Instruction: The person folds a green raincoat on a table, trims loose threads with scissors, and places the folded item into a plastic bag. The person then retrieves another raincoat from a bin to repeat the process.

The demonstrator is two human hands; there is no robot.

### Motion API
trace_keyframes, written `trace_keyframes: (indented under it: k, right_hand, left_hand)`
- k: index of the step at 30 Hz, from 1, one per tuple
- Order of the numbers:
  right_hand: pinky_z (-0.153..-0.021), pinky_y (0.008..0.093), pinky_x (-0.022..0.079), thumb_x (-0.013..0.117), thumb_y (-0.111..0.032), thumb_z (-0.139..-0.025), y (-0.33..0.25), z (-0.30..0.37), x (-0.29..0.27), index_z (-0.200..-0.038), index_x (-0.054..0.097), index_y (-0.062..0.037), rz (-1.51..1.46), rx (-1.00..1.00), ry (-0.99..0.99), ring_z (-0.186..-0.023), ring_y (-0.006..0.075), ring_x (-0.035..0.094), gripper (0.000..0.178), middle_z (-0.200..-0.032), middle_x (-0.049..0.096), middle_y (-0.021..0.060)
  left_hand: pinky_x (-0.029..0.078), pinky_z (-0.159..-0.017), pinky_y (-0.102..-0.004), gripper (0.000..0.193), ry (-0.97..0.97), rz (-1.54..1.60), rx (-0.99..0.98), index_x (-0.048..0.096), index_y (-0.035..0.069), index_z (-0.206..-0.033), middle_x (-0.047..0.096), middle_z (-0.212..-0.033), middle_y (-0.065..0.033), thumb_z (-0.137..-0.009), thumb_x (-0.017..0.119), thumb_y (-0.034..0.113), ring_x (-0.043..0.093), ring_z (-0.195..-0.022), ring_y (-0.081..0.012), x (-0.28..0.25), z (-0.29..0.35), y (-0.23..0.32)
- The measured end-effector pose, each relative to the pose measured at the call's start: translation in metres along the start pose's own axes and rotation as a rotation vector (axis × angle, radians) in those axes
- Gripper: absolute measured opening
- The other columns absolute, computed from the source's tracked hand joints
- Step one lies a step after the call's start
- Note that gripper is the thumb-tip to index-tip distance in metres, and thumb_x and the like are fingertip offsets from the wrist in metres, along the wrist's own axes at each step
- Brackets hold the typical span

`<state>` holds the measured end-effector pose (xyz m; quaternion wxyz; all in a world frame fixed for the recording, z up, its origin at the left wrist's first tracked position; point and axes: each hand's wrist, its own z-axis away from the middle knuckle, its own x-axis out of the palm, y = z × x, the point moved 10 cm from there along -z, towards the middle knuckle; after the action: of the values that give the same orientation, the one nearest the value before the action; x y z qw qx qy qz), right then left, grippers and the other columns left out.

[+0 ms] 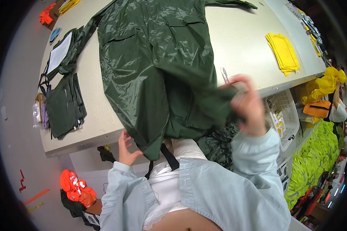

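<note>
In the head view, one pale table (243, 48) beside a grey wall (19, 84) bears one green jacket (129, 77), its hem hanging over the near edge, and one folded yellow stack (283, 54). One white basket (292, 115) holds packets (280, 121) too jumbled to count. The left hand's (128, 149) fingers stand apart at the hem, contact unclear; the blurred right hand (250, 104) is clenched on the jacket's other side.

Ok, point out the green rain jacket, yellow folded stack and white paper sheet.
Green rain jacket (133, 73), head view: front panel at picture left.
Yellow folded stack (283, 53), head view: middle of its top.
White paper sheet (59, 53), head view: its middle.
</note>
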<state>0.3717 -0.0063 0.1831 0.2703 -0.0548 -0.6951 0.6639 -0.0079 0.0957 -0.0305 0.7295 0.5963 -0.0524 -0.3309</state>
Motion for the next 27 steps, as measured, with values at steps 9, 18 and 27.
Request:
trace_keyframes:
  k: [9, 18, 27]
  right_hand:
    - [-0.085, 0.0352, 0.045, 0.071, -0.020, -0.073, 0.166, 0.051, -0.059, -0.122, 0.044, 0.0044, 1.327, -0.233, 0.270, -0.095, 0.0306, 0.056, 0.061, -0.116, 0.052, 0.0208]
    - [-0.065, 0.0262, 0.044, 0.067, -0.027, -0.077, 0.002, 0.011, -0.137, -0.088, 0.067, -0.0022, 0.791, 0.005, 0.304, -0.073, 0.0113, 0.058, 0.027, -0.077, 0.064, 0.0060]
    - [-0.062, 0.0240, 0.044, 0.060, -0.020, -0.083, -0.140, 0.100, 0.003, -0.099, 0.060, -0.0018, 1.209, -0.315, 0.322, -0.066, 0.0125, 0.055, 0.024, -0.073, 0.062, 0.0086]
  left_hand:
    - [0.038, -0.093, -0.0369, 0.085, 0.208, -0.454, 0.258, 0.029, 0.004, -0.127, 0.026, -0.127, -0.0222, -0.059, 0.079, 0.013, 0.035, -0.116, -0.0360, 0.051, 0.018, 0.022]
    - [0.042, -0.085, -0.0253, 0.038, 0.181, 0.130, 0.187, 0.054, -0.001, -0.113, 0.058, -0.103, -0.0048, -0.076, 0.047, -0.002, 0.054, -0.092, -0.0115, -0.115, -0.026, 0.072]
    - [0.039, -0.073, -0.0202, 0.033, 0.057, -0.351, 0.148, 0.052, 0.005, -0.120, 0.051, -0.103, 0.0005, -0.088, 0.050, 0.011, 0.044, -0.078, -0.0062, -0.165, 0.084, 0.187]
